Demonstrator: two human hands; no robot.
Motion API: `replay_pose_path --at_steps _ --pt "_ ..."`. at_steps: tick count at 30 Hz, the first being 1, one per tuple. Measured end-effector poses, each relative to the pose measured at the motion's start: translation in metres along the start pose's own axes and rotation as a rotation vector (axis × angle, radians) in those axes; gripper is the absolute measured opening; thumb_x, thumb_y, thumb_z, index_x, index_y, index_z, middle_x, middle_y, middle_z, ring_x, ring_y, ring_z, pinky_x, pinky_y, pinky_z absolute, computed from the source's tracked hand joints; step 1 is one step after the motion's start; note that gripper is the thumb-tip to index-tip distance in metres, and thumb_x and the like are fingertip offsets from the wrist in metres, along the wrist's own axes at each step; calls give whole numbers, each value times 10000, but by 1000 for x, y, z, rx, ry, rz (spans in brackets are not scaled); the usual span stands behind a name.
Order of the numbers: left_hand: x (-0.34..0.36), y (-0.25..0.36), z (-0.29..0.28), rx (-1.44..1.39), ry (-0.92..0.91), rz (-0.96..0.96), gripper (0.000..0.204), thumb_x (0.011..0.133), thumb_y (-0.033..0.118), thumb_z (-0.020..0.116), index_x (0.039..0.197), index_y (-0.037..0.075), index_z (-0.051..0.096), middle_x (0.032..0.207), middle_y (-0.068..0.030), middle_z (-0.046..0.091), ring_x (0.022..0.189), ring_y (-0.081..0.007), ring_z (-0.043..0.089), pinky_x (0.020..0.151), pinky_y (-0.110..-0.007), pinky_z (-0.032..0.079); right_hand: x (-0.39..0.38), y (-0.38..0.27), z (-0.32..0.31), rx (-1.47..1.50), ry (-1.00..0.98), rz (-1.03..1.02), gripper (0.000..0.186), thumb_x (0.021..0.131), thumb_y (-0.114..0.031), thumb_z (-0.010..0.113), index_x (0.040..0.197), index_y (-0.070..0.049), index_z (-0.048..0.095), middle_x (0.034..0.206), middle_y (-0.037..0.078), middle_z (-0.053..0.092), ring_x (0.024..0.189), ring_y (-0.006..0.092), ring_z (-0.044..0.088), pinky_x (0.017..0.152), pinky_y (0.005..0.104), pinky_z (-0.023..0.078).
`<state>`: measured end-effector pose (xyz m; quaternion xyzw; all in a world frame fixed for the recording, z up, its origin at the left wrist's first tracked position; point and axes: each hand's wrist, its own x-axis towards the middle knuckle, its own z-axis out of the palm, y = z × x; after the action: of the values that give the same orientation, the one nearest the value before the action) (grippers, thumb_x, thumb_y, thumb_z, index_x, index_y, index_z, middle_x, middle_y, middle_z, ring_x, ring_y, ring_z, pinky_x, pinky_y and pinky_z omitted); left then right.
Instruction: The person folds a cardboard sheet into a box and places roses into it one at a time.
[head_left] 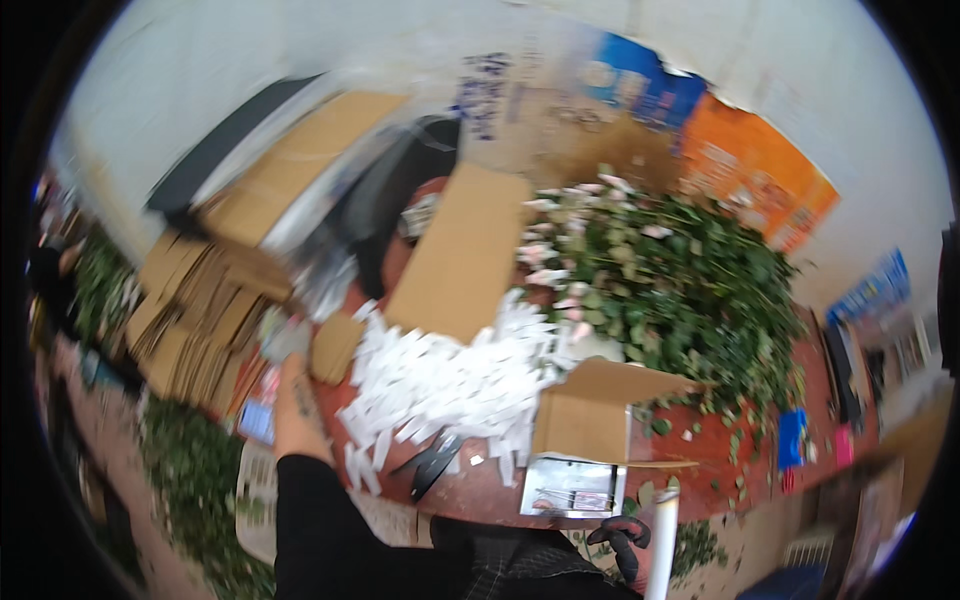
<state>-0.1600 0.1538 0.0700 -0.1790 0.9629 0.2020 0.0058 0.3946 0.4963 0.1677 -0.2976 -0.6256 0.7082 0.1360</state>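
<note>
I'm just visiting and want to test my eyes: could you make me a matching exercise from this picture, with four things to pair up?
1. Left hand
2. White strips
3. Blooms
4. Black tool

A. pale pink, beside green leaves
B. near the front edge of the red table
C. beside the cardboard stack
D. in a loose heap mid-table

Pairs: 1-C, 2-D, 3-A, 4-B

An orange printed sheet point(760, 165) covers part of the white wall point(870, 80) at upper right, next to a blue sheet point(655, 88). At right, a small blue packet point(791, 438) sits near a bright pink object point(843, 445). Leafy green cuttings point(185, 475) lie on the floor point(108, 400) at lower left, near a pale plastic basket point(262, 475).
</note>
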Motion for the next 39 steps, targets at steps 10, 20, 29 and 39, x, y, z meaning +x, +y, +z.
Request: replay_pose_path --at_steps 10,20,29,39 --pt "43 -21 41 277 -1 33 582 804 292 481 1345 96 391 1213 -174 558 1046 -337 577 797 -491 477 -13 22 0 155 21 -39 293 834 -163 638 1024 57 595 915 109 659 860 169 609 793 283 471" --pt "-126 -17 -75 -1163 -325 330 475 958 250 444 1378 72 313 920 -60 546 680 -120 527 587 -247 479 16 17 15 -37 -94 -44 226 835 -164 632 983 7 619 920 50 640 881 130 573 817 262 447" --pt "-288 -1 -112 -1444 -576 428 255 800 101 520 1041 68 442 781 -66 524 634 -138 535 567 -271 477 26 8 39 108 -374 13 303 831 -181 631 1051 26 610 974 73 640 892 133 587 834 259 451" --pt "-336 20 -134 -1421 -1061 503 356 901 370 503 1047 45 509 806 -54 544 640 -109 505 562 -230 433 -8 21 51 101 -233 -97 217 823 -110 608 963 55 602 871 133 643 829 199 617 780 307 483"
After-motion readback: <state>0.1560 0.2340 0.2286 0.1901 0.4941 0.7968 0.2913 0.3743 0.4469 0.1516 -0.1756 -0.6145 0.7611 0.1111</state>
